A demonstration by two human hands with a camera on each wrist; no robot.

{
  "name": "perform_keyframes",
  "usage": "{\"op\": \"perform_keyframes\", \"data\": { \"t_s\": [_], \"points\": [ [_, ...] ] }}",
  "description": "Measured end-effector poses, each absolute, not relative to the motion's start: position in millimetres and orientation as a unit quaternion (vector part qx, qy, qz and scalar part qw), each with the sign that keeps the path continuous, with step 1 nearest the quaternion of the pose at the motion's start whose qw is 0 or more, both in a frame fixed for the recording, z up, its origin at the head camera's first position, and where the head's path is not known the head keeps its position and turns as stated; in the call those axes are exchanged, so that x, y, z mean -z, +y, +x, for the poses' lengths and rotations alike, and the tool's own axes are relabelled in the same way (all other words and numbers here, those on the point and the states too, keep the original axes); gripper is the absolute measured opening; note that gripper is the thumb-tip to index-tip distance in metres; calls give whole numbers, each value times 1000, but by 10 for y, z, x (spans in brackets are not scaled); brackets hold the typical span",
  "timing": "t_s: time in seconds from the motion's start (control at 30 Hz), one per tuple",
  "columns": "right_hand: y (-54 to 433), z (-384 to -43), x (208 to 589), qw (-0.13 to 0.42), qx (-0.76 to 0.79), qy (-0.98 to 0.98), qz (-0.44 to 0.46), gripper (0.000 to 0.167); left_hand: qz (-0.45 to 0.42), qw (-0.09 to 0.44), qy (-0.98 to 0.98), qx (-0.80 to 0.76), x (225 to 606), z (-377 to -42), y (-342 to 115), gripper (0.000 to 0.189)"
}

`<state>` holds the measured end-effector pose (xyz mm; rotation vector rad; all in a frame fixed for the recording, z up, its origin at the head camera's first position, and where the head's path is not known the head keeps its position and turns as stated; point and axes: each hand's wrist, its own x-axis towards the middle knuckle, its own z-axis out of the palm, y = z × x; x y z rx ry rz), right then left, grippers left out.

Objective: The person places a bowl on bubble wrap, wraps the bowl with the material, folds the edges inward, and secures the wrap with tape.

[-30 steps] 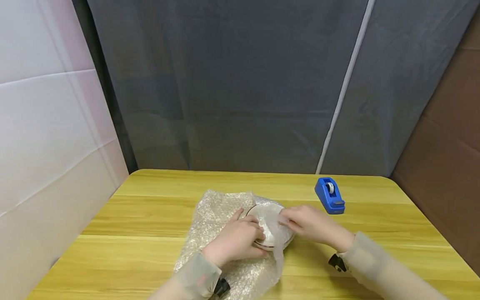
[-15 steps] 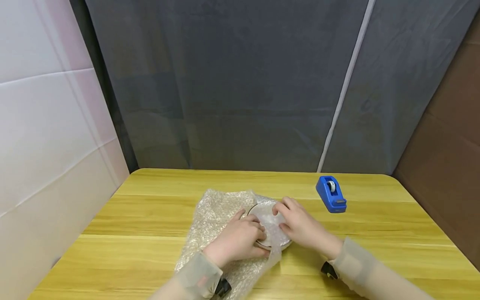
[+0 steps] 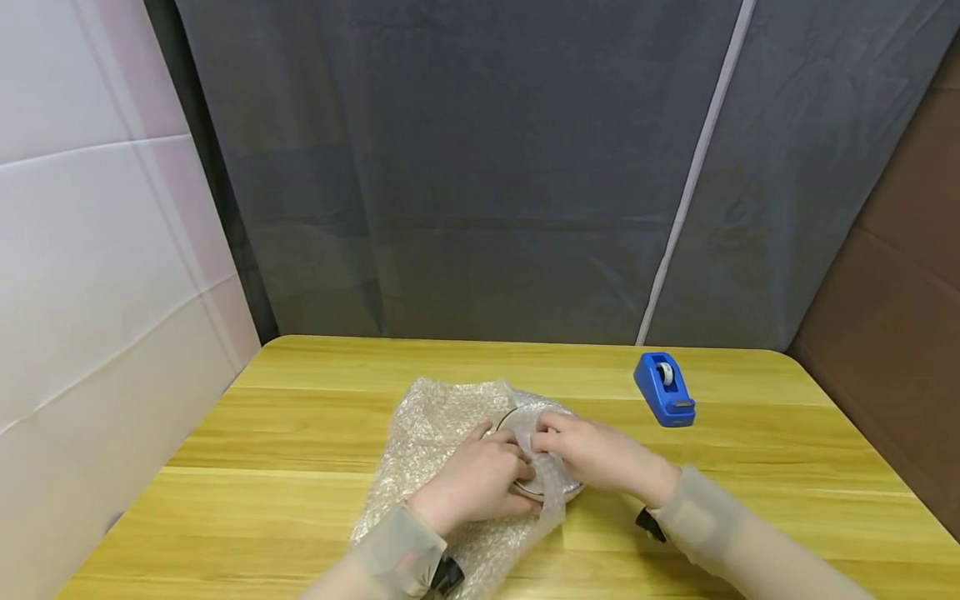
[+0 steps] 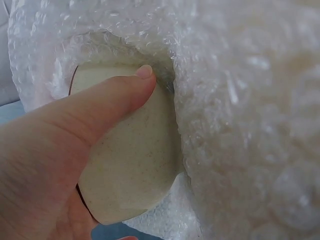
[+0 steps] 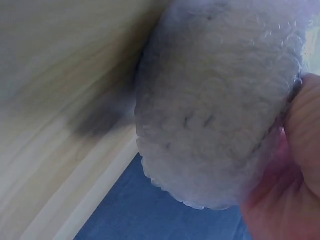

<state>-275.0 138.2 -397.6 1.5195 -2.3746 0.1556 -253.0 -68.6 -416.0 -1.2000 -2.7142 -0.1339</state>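
A cream, speckled bowl (image 4: 132, 155) with a thin dark rim sits at the right side of a bubble wrap sheet (image 3: 423, 433). My left hand (image 3: 476, 479) grips the bowl's near left side, thumb along the outer wall and fingers over the rim to the inside. On the right, bubble wrap is drawn up round the outer wall and folded over the rim into the bowl. There my right hand (image 3: 588, 450) holds the folded wrap with curled fingers at the bowl's mouth. The fingertips are partly hidden in both wrist views.
A blue tape dispenser (image 3: 664, 390) with a roll in it stands at the back right of the wooden table (image 3: 255, 467). A grey curtain (image 3: 480, 183) hangs behind, with a white sheet on the left and a brown panel on the right.
My right hand lets go of the wrap, lifts with fingers spread, then comes down further left onto the wrap at the bowl's mouth. The left hand keeps its grip on the bowl.
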Motion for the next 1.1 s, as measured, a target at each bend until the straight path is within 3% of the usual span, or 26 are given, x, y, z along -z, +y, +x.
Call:
{"op": "perform_keyframes", "data": {
  "t_s": [0.3, 0.47, 0.6, 1.1],
  "points": [
    [1414, -2685, 3936, 79, 10, -867, 492, 16, -403, 93, -910, 24, 4165, -2530, -641, 19],
    [1393, -2562, 3935, 76, 34, -885, 458, 27, -397, 90, -913, 25, 4152, -2521, -613, 16],
    [1369, -2489, 3920, 68, 26, -901, 428, 32, -386, 87, -918, 19, 4145, -2521, -603, 24],
    [1280, -2454, 3971, 82, 19, -915, 393, 32, -394, 89, -914, 40, 4057, -2494, -744, 21]
  ]
}}
